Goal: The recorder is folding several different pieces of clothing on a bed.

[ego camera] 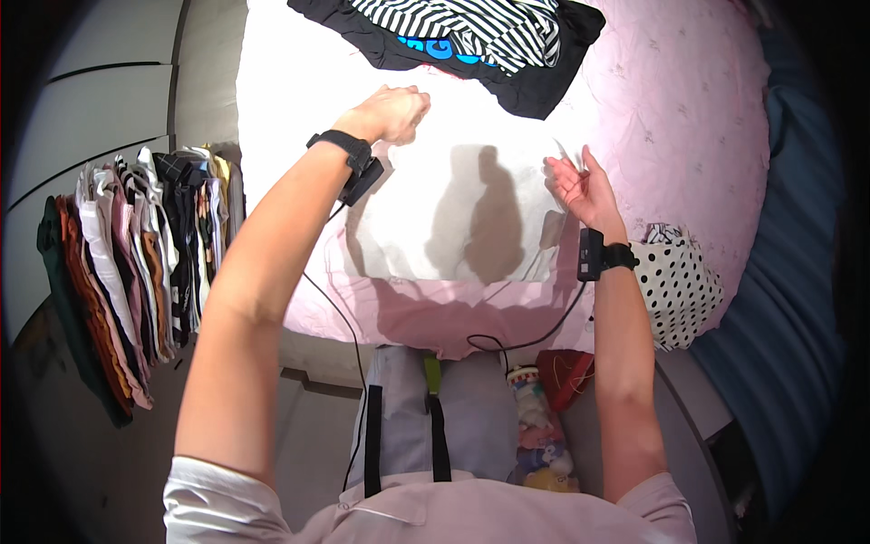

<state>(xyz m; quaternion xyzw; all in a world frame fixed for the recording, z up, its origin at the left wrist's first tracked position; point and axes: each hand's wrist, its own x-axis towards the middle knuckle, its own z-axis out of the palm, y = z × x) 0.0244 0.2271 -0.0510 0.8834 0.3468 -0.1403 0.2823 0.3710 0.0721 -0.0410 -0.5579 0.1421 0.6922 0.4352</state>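
Observation:
A white cloth, possibly a garment (401, 224), lies spread on the pink quilted bedspread (680, 136), its upper part washed out by bright light. Over its upper left part is my left hand (394, 114), fingers curled downward; glare hides whether fabric is pinched in them. At the cloth's right side, my right hand (581, 187) is turned palm inward with thumb and fingers apart. A thin white fold stands close to those fingertips. Beyond both hands lies a black garment (537, 88) with blue lettering, and a black-and-white striped garment (476, 27) rests on top of it.
A polka-dot cloth (680, 285) lies at the bed's near right corner. Clothes (129, 251) hang in a row at left. Cables trail from black devices (591, 255) on both wrists. Soft toys (544, 435) and a red bag (564, 377) sit beside my legs. A blue curtain (781, 306) hangs right.

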